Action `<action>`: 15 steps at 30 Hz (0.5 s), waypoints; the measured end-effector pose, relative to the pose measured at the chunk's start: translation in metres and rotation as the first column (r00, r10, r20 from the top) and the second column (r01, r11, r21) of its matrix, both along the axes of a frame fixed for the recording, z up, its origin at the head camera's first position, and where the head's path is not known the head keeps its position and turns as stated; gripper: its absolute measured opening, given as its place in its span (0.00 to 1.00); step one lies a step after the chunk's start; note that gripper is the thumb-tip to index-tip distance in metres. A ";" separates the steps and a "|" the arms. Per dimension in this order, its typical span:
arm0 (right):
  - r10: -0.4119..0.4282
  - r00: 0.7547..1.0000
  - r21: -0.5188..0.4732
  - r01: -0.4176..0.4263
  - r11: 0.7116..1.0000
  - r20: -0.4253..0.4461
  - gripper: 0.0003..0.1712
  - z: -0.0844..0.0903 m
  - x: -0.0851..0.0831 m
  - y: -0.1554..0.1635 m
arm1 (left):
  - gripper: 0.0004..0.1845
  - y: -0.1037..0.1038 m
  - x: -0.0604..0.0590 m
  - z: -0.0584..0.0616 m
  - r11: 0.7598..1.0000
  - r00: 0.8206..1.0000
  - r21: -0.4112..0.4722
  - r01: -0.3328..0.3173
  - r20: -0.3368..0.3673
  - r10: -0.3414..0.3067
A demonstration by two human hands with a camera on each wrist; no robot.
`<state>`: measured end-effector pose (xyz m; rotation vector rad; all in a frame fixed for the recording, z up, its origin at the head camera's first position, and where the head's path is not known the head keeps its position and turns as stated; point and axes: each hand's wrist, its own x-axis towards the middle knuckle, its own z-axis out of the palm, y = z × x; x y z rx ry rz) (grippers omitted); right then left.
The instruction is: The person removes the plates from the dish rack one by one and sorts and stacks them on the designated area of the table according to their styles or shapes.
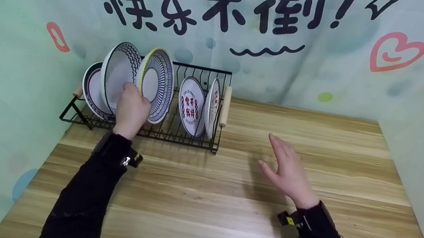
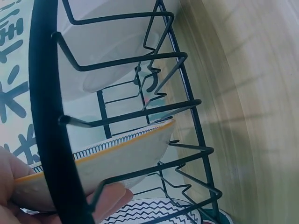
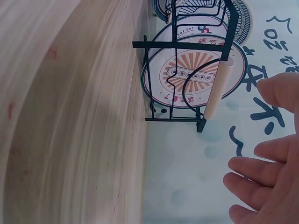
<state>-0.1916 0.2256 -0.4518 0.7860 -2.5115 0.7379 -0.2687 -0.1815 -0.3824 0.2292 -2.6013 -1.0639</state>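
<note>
A black wire dish rack (image 1: 176,141) with wooden handles holds several dishes on edge. My left hand (image 1: 133,106) pinches the near edge of a yellow-rimmed plate (image 1: 163,88) with radiating dark lines, which stands in the rack. In the left wrist view, thumb and fingers (image 2: 112,198) lie on opposite sides of that plate. Just left of it leans a white bowl (image 1: 114,71) with a zigzag band, and beyond that a dark-rimmed plate (image 1: 93,87). My right hand (image 1: 289,172) hovers above the table, right of the rack, fingers extended and holding nothing.
Two small plates with red lettering, one facing forward (image 1: 190,110) and one nearly edge-on (image 1: 212,106), stand at the rack's right end beside a wooden handle (image 1: 226,106). The wood-grain table (image 1: 200,207) meets a printed cloth backdrop (image 1: 266,77) behind and at both sides.
</note>
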 end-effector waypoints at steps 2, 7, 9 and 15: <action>0.008 1.000 -0.008 -0.008 1.000 0.003 0.43 0.000 0.000 -0.002 | 0.18 -0.002 0.002 0.001 1.000 1.000 0.006 -0.006 -0.004 0.006; 0.027 1.000 -0.020 -0.027 0.999 0.000 0.42 0.003 0.000 -0.006 | 0.18 -0.006 0.007 0.006 0.997 0.999 0.064 -0.037 -0.033 0.039; 0.029 1.000 -0.019 -0.029 0.999 -0.004 0.42 0.003 -0.001 -0.006 | 0.19 -0.008 0.009 0.008 0.995 0.998 0.094 -0.040 -0.045 0.045; 0.022 1.000 -0.027 -0.022 0.999 -0.001 0.42 0.002 -0.003 -0.008 | 0.23 -0.011 0.015 0.015 0.983 0.994 0.183 -0.013 -0.103 0.032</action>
